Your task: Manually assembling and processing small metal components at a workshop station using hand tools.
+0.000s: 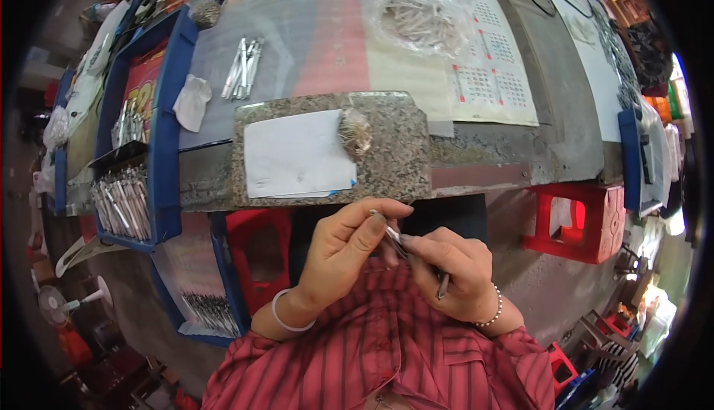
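Just in front of the granite slab's near edge, my two hands meet over my lap. My left hand (343, 248) is closed in a pinch of thumb and forefinger on the end of a slim silvery rod (390, 234). My right hand (455, 268) is closed around a thin, grey pen-like tool (444, 286), whose end sticks out below the fingers. Its thumb and forefinger sit close to the silvery rod, and the fingers hide where the two pieces meet. White paper (297, 153) lies on the granite slab (398, 168), with a small clump of fine pieces (355, 133) at its right edge.
Several silvery rods (243, 68) lie on the plastic-covered table. A clear bag (420, 19) of whitish sticks rests farther back on a calendar sheet. Blue trays (167, 187) of rods stand at the left. Red stools (576, 220) are under the table edge.
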`<state>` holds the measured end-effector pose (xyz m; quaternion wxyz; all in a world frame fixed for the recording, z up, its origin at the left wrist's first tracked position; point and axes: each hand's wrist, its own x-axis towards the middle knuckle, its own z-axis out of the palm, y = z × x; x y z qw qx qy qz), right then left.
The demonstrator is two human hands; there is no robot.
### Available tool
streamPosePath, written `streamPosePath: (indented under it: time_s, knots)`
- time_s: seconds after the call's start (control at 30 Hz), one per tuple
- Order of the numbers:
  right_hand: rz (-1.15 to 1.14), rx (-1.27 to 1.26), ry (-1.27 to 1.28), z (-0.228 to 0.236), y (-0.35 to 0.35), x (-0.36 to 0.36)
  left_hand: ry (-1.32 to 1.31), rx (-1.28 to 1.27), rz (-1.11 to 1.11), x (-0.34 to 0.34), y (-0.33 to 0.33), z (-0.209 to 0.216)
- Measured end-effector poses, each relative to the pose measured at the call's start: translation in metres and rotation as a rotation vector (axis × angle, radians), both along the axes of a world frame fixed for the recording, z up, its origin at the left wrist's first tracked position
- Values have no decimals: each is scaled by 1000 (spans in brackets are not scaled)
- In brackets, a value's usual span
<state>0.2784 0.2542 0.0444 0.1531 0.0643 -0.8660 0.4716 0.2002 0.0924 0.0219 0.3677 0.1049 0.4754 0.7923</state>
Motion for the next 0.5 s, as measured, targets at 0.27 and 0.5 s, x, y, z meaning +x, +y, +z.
streamPosePath:
  time_s: [0.27, 0.5]
  knots:
    - [80, 138, 38, -1, -8, 0, 100, -77, -6, 0, -13, -7]
    - [355, 342, -39, 13, -10, -20, 702, -285, -158, -31, -60, 4]
